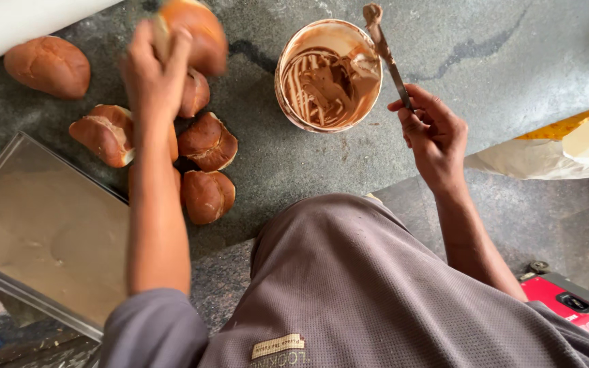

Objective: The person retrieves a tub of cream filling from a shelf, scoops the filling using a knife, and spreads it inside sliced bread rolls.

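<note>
Left hand (151, 75) fingers clasp a blurred bun (195, 31) above the bench (499, 61); right hand (434, 133) fingers grip the loaded knife (384, 51), long axis pointing away, tub (328, 75) between them.

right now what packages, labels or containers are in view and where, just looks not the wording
Tub: round open container of brown spread, top centre on the stone counter, beside the right hand.
Bag: crumpled white and yellow package, right edge of the counter.
Shirt label: small tan rectangular patch, bottom centre on the grey shirt.
Red machine: red casing with a dark panel, bottom right corner.
</note>
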